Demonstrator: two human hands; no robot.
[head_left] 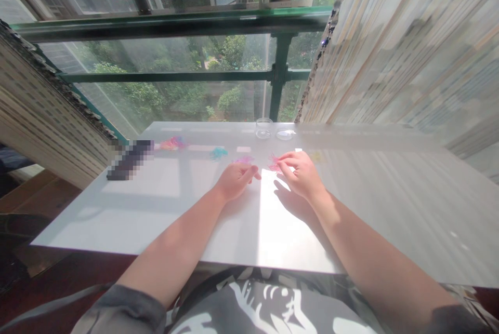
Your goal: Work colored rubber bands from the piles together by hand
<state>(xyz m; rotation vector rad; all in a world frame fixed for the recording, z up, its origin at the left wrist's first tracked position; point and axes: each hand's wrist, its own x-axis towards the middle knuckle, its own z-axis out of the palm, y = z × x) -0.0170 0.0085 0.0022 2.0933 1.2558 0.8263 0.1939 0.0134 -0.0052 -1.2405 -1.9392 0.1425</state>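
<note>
Two bare hands of yours are over the white table [156, 219], close to the middle of the frame, with your forearms coming in from the lower left and lower right. Your right hand [298, 170] is partly curled, its thumb and forefinger bent towards each other, with the tips at the pink pieces [273, 162] just right of centre. You can't tell from here whether they have hold of one. Your left hand [236, 178] is loosely curled, thumb laid close to the forefinger and pointing right; whether anything is between them can't be told.

The pink pieces make a small, ragged patch, its long axis running roughly up and down the frame; which way any single piece points is too small to tell. Just beyond your left hand, the purple pieces [245, 159] spread mostly left to right, partly hidden by it. Further left you have the teal pieces [219, 153], then the multicoloured pieces [173, 143], whose patch also runs left to right.

Right of your right hand lie faint yellow pieces [317, 157]. Near the table's far edge, a clear container [264, 129] stands beside a shallow clear dish [285, 134]. At left, a dark, pixelated oblong [130, 160] slants from lower left to upper right.
</note>
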